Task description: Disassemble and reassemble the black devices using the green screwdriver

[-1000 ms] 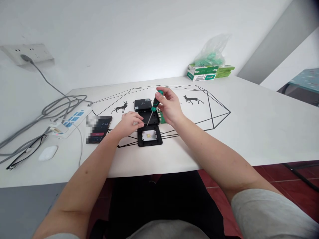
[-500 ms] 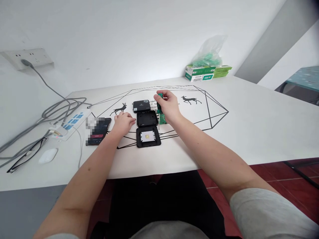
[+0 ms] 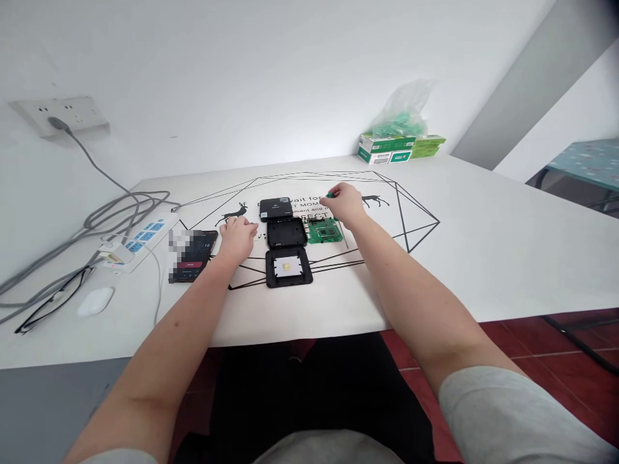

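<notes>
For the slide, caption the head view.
Right hand lowers a green screwdriver beside a circuit board; left hand rests near black casings.

My right hand (image 3: 347,205) now sits low at the surface (image 3: 483,245), farther back and to the right than a second ago, when it held the screwdriver (image 3: 330,194) upright over the black tray (image 3: 287,232). Only the green handle tip shows now. The green circuit board (image 3: 325,231) lies uncovered. My left hand (image 3: 238,236) has drawn back from the tray's edge.
</notes>
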`<state>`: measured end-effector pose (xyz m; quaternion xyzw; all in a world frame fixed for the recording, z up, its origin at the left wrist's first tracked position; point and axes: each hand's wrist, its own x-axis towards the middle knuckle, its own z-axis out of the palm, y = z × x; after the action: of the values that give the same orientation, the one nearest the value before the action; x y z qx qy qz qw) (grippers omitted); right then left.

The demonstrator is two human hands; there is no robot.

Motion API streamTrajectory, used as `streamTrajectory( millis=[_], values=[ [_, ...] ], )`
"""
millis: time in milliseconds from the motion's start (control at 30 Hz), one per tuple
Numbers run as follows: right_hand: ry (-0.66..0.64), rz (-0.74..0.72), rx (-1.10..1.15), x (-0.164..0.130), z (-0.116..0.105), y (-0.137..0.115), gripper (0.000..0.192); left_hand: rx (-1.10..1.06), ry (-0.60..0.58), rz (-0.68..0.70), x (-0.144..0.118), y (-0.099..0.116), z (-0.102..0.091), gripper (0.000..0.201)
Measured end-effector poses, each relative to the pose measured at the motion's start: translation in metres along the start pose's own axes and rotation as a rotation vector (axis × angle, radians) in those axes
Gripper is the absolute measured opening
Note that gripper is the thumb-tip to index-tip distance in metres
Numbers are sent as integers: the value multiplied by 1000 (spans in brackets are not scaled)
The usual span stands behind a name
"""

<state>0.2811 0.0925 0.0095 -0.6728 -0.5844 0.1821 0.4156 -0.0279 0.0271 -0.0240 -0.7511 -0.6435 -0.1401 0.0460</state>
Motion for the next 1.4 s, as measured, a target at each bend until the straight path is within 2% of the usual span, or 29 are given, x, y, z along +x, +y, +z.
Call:
streamTrajectory(
  millis=[100,133,300,467,700,767,867,1033,1100,1167,1233,1333,1400],
  values=[
    [-133,79,-345,7,-5,13,26,-78,44,3,0,-1,3,46],
    [-157,97,-398,8,-5,18,26,-102,45,22,0,-1,4,48],
    [-206,125,-476,10,5,35,27,-139,9,92,0,-2,9,51],
    [-203,138,-473,14,13,47,44,-127,7,88,0,-3,10,61],
    [-147,107,-376,15,22,56,39,-122,7,92,0,3,11,52],
    [-135,79,-325,13,23,56,44,-140,1,89,0,6,12,51],
    [-107,24,-244,7,19,56,51,-171,5,83,-4,12,13,55],
    [50,-51,-159,-13,3,53,40,-198,46,97,-11,14,13,57],
    [80,-122,-138,-24,-4,49,32,-224,72,107,-13,14,12,55],
    [32,-315,-97,-36,-8,40,20,-243,82,108,-14,17,12,52],
    [-111,-520,-57,-48,-6,28,20,-260,87,100,-15,21,12,51],
    [-297,-678,-48,-65,7,8,25,-290,116,119,-19,31,12,52],
    [-456,-836,-35,-77,16,-4,23,-276,138,159,-24,37,12,54]
  ],
)
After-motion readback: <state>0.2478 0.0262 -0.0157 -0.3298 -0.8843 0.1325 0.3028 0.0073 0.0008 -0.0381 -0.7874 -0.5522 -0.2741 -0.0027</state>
